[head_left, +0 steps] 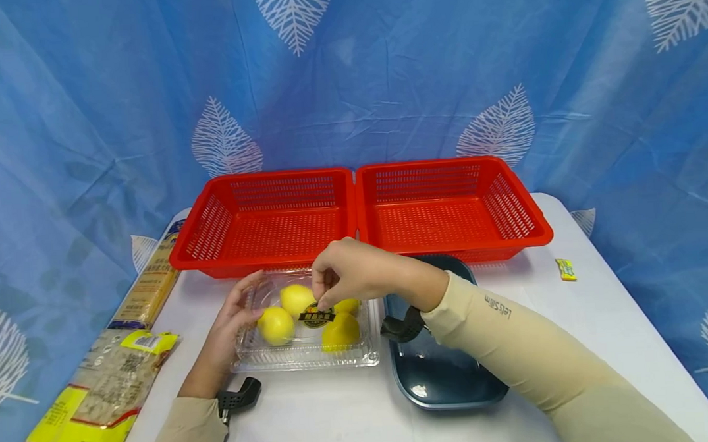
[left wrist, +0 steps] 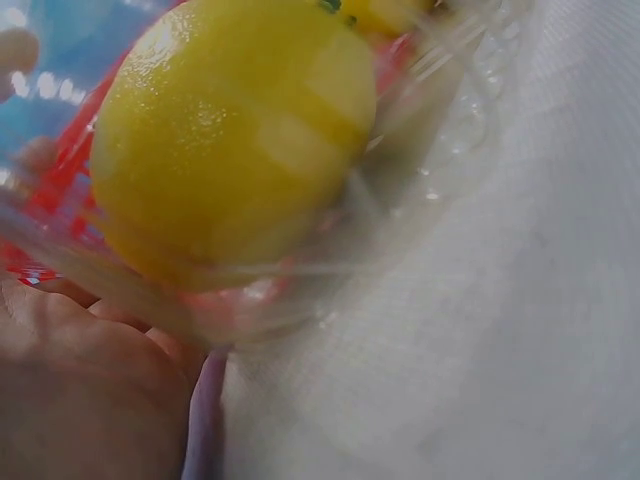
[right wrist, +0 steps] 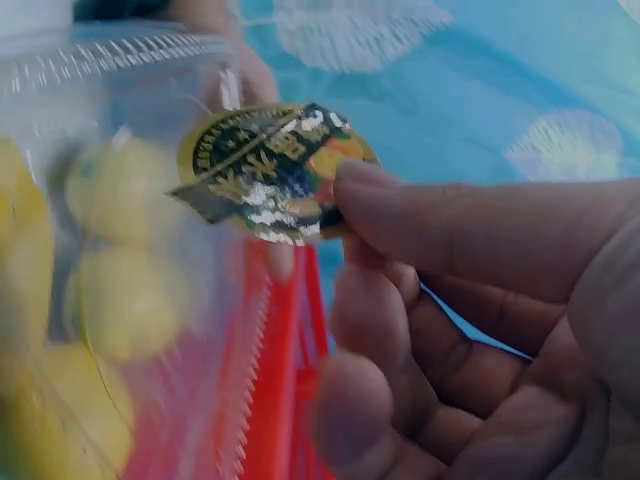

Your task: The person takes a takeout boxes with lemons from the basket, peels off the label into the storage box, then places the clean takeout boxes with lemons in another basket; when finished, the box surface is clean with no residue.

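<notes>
- My right hand (head_left: 347, 274) is clamped on the sticker (right wrist: 275, 170), pinching one edge of it between thumb and forefinger; my other fingers curl in below.
- The sticker, round and black and gold with a band across it, is at the lid of the box (head_left: 307, 363); I cannot tell whether its far edge touches the plastic.
- My left hand (head_left: 235, 318) holds the box at its left side, thumb over the lid and fingers towards the back corner.
- The box is clear, and four lemons (head_left: 275, 326) show through it.
- It sits on the white table (head_left: 315, 414), just in front of the left basket (head_left: 261, 263).
- The right basket (head_left: 450, 245) stands beside that one; both are red.
- To the right of the box lies a dark tray (head_left: 444, 382), partly under my right sleeve (head_left: 513, 333).
- Along the table's left edge lie a long pack (head_left: 149, 286) and, nearer me, a bag (head_left: 108, 383) with yellow ends.
- A small yellow packet (head_left: 566, 269) lies well apart, at the right.
- Behind everything hangs a blue curtain (head_left: 383, 68) with white leaves.
</notes>
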